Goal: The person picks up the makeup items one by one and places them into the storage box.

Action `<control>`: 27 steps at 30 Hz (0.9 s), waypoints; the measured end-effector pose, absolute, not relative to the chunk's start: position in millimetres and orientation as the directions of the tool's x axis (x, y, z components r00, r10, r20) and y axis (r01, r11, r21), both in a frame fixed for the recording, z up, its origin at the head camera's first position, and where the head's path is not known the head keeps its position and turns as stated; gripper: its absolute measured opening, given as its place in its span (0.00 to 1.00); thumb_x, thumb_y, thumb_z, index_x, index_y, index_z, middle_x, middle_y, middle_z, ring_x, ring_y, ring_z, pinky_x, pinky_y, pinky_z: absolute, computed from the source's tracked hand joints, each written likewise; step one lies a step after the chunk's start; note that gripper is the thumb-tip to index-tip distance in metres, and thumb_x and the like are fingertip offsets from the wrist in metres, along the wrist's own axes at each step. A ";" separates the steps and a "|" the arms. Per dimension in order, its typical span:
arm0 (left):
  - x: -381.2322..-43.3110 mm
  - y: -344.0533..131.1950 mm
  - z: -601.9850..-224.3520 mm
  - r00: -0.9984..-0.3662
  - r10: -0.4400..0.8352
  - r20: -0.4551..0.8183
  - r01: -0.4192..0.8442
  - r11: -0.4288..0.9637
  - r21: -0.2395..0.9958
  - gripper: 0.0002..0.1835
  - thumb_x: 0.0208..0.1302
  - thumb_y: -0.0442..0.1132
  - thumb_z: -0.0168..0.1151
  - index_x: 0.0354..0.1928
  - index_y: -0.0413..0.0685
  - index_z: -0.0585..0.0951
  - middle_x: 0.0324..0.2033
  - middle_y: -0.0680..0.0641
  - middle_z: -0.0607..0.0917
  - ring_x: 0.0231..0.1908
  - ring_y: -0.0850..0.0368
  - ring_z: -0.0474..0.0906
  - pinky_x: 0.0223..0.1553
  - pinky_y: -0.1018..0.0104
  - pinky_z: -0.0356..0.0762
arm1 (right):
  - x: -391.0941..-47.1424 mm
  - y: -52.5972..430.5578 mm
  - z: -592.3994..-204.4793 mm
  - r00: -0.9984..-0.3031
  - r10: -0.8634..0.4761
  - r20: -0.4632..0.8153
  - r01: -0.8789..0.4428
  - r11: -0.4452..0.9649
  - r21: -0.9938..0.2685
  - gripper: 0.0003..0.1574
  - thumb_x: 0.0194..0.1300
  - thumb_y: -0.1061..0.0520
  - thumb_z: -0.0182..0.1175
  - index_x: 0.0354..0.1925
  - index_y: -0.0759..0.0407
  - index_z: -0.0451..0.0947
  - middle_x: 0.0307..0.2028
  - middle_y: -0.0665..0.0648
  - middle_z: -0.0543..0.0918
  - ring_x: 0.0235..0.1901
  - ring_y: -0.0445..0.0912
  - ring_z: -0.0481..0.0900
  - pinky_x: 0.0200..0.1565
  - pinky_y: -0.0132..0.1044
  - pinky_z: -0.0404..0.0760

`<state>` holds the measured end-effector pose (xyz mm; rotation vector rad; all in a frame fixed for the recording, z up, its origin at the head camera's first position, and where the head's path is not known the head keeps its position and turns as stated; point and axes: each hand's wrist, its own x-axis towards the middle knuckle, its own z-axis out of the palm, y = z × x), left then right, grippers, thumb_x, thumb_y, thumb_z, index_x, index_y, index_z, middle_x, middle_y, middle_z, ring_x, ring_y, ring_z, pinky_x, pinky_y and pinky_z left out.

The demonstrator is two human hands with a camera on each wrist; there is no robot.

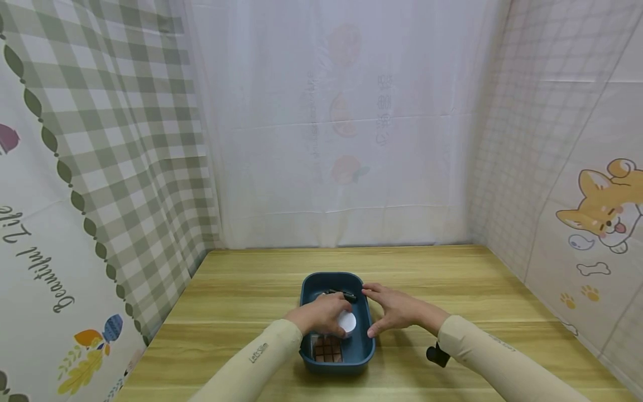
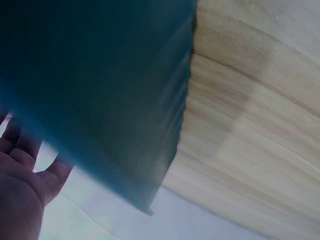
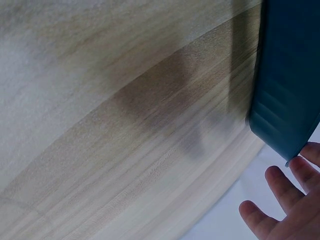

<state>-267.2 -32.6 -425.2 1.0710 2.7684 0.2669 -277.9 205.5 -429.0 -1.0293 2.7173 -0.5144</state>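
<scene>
A dark blue rectangular bin [image 1: 364, 349] stands on the wooden table. My left hand [image 1: 324, 312] reaches over its left rim, with thumb and fingers around a white round-topped object [image 1: 348, 321]; its kind is unclear. Below that hand, a brown block divided into squares [image 1: 327, 350] lies at the near end, partly in clear wrapping. Small dark things [image 1: 346, 294] are at the far end, partly covered by the fingers. My right hand [image 1: 399, 309] is at the right rim with fingers spread, fingertips touching or nearly touching it. In the left wrist view the fingertips are hidden behind the bin wall.
The wooden table [image 1: 241, 301] extends on both sides of the bin. A white curtain [image 1: 271, 167] hangs behind it, with a checked cloth [image 1: 130, 123] at left and a printed cloth [image 1: 567, 167] at right. A small black device [image 1: 438, 355] sits under the right wrist.
</scene>
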 end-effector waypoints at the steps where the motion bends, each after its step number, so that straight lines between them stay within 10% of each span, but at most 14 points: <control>1: -266.6 -32.8 -424.4 -0.726 0.683 -0.084 0.654 0.723 0.222 0.26 0.56 0.49 0.75 0.56 0.52 0.81 0.48 0.53 0.78 0.42 0.63 0.73 0.49 0.66 0.73 | -277.7 205.5 -428.7 -0.741 -0.669 -0.055 -0.601 0.699 -0.388 0.65 0.54 0.34 0.72 0.73 0.69 0.57 0.73 0.67 0.57 0.67 0.64 0.64 0.62 0.62 0.68; 27: -272.8 -8.1 -416.9 -0.727 0.661 -0.187 0.646 0.750 0.140 0.27 0.50 0.46 0.80 0.53 0.50 0.82 0.42 0.54 0.78 0.37 0.63 0.73 0.42 0.71 0.77 | -278.3 200.1 -428.8 -0.734 -0.678 -0.046 -0.615 0.691 -0.379 0.64 0.55 0.34 0.71 0.73 0.69 0.57 0.73 0.67 0.56 0.67 0.64 0.64 0.62 0.61 0.68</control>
